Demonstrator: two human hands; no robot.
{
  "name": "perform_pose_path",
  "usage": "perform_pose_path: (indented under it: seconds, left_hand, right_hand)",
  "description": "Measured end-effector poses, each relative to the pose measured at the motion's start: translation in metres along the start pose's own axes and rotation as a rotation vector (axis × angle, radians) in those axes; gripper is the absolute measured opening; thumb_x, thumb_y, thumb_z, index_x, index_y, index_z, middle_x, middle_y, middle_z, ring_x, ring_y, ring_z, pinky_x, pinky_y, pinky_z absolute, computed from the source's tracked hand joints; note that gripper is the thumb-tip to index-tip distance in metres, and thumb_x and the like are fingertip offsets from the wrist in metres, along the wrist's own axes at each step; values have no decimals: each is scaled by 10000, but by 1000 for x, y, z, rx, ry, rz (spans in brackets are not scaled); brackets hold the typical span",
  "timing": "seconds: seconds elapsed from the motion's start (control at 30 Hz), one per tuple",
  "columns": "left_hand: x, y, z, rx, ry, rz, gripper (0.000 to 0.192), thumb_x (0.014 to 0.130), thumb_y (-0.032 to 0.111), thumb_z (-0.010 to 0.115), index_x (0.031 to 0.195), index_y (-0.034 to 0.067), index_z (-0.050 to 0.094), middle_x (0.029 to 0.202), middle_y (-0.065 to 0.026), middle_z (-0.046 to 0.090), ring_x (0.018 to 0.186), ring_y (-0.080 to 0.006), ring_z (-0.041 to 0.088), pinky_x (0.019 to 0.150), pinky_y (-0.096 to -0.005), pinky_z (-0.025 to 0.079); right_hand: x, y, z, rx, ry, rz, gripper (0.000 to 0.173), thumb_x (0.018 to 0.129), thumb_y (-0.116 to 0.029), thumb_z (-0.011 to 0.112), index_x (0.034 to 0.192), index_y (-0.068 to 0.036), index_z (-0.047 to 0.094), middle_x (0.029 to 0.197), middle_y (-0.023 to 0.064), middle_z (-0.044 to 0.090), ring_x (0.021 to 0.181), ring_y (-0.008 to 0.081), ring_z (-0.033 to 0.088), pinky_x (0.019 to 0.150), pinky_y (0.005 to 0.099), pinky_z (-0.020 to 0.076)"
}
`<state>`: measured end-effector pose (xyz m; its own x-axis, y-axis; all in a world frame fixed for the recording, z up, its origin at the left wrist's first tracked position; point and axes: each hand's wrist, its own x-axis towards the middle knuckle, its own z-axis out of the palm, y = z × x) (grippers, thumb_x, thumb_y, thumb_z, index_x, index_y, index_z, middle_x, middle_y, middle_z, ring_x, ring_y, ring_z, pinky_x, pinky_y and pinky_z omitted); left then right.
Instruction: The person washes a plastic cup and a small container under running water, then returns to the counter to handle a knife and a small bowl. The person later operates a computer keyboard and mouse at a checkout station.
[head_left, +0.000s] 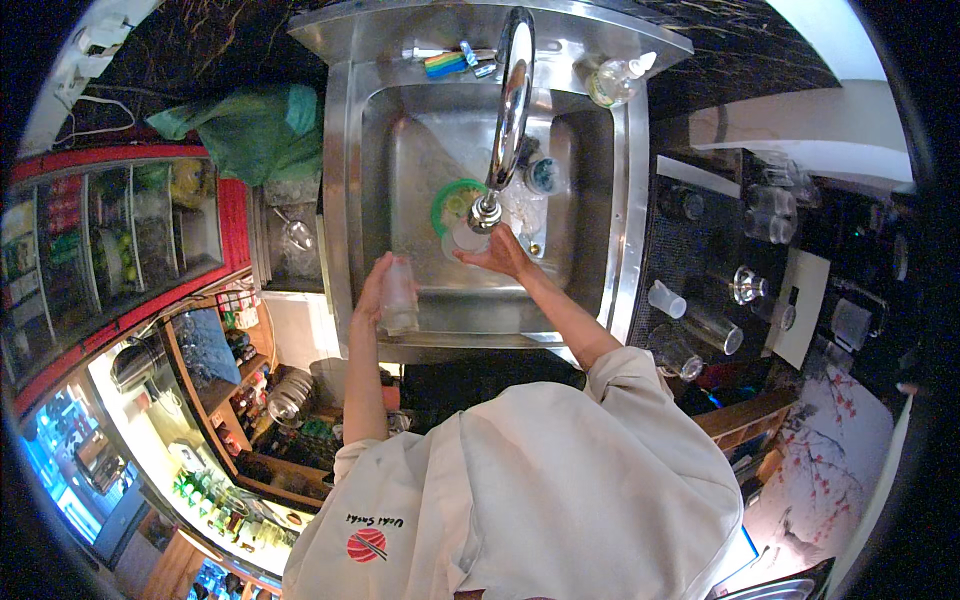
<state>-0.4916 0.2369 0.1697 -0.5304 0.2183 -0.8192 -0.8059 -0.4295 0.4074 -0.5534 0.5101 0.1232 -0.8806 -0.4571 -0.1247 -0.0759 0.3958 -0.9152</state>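
My left hand (373, 289) grips a tall translucent tumbler (401, 292) by its side, over the near left part of the stainless steel sink (420, 321). My right hand (501, 253) holds a clear cup or glass (469, 238) below the spout of the chrome faucet (513, 97). Behind that cup, a green round strainer (439, 204) with pale scraps in it lies in the basin. Right of the faucet, a clear container with dark contents (543, 176) rests in the sink, near a crumpled clear plastic piece (523, 214).
A pump soap bottle (613, 82) and a striped sponge (445, 64) sit on the back ledge. Several glasses lie on the black mat (649, 255) at right. An ice bin with a metal scoop (298, 231) and a green cloth (259, 135) are at left.
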Motion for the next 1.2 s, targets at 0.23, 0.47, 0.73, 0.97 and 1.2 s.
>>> perform_pose_path:
  seconds: [0.23,0.47,0.73,0.97,1.2]
  left_hand:
    - [-5,6,3,7,26,-44,577,802,580,596,1089,89,501,764,-154,628,634,-243,639,571,-367,539]
    - [-7,8,-1,26,25,-72,650,770,617,602,1113,77,483,765,-174,627,639,-258,640,575,-380,537]
    - [-10,0,-16,-50,21,50,512,826,543,568,1022,70,572,840,-128,640,660,-272,639,594,-396,533]
    - [-26,-4,-25,-121,57,124,593,842,603,487,1032,50,588,792,-125,645,623,-285,631,558,-424,529]
    - [-45,0,-15,-129,-16,92,525,849,542,523,1041,55,568,735,-145,624,591,-252,628,532,-378,537]
  right_hand:
    - [-2,12,13,1181,4,354,624,765,-355,736,1223,-7,496,1198,83,566,1081,203,528,970,367,418]
    - [-13,44,47,545,-127,481,497,861,-382,637,1286,-174,483,1220,65,540,1084,216,524,934,398,447]
    - [-23,57,73,1473,-307,547,563,894,-421,581,1340,-119,417,1224,82,515,1026,231,572,910,422,487]
    - [8,26,62,1229,-30,281,478,853,-199,668,1262,-74,454,1163,82,563,1041,231,574,917,418,477]
    - [7,-14,38,173,240,61,542,748,-188,760,1191,-51,479,1172,82,566,1102,220,543,953,398,438]
